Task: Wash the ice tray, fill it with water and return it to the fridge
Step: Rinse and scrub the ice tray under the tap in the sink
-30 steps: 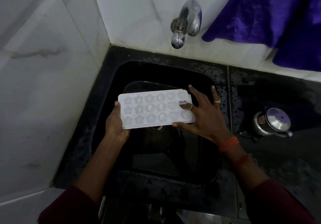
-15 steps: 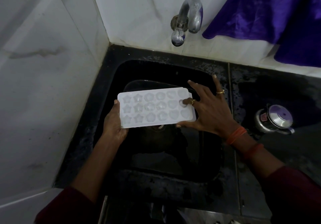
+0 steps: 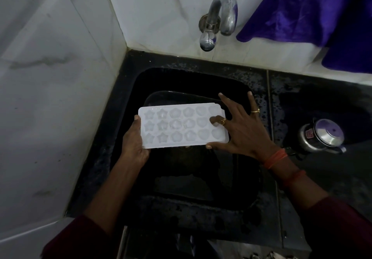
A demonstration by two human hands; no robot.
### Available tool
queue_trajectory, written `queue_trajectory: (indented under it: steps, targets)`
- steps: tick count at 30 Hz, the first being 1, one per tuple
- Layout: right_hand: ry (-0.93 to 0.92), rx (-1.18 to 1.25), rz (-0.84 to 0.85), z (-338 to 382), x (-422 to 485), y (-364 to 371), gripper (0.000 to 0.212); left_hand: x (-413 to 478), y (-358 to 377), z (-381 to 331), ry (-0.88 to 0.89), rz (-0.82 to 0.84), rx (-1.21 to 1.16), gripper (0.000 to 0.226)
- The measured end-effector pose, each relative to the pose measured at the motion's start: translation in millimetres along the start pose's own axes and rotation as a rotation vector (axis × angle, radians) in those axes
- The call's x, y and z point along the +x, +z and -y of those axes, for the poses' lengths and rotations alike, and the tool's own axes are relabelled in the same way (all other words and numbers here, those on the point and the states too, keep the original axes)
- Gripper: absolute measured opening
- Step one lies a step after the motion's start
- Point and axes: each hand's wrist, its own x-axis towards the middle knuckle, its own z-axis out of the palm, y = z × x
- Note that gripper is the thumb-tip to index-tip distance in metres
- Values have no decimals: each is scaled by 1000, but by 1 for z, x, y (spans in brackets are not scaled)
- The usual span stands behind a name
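Note:
A white ice tray with star, flower and heart cells is held level over the black sink. My left hand grips its left end, thumb on the rim. My right hand is at the tray's right end, thumb under the near corner and one bent finger pressing into a heart cell, the other fingers spread. The metal tap on the back wall is above the tray, with no water running.
A steel pot with a lid stands on the wet black counter at the right. A purple cloth hangs on the back wall. White marble walls close the left side and the back.
The tray has stayed over the sink in both hands. My right hand's finger has kept rubbing in the cells at the tray's right end.

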Motion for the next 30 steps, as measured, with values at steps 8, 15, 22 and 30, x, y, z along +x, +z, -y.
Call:
queue_trajectory:
  steps: [8, 15, 22, 30]
  targets:
    - [147, 133, -250, 7, -9, 2, 77, -3, 1, -1, 4, 9, -35, 49]
    - [94, 182, -339, 14, -19, 9, 52, -8, 6, -1, 30, -4, -25, 48]
    - [21, 131, -341, 18, -26, 17, 36, -10, 10, 0, 61, -40, 16, 46]
    - [21, 38, -318, 7, -30, 2, 48, -12, 13, 0, 33, -21, 32, 44]
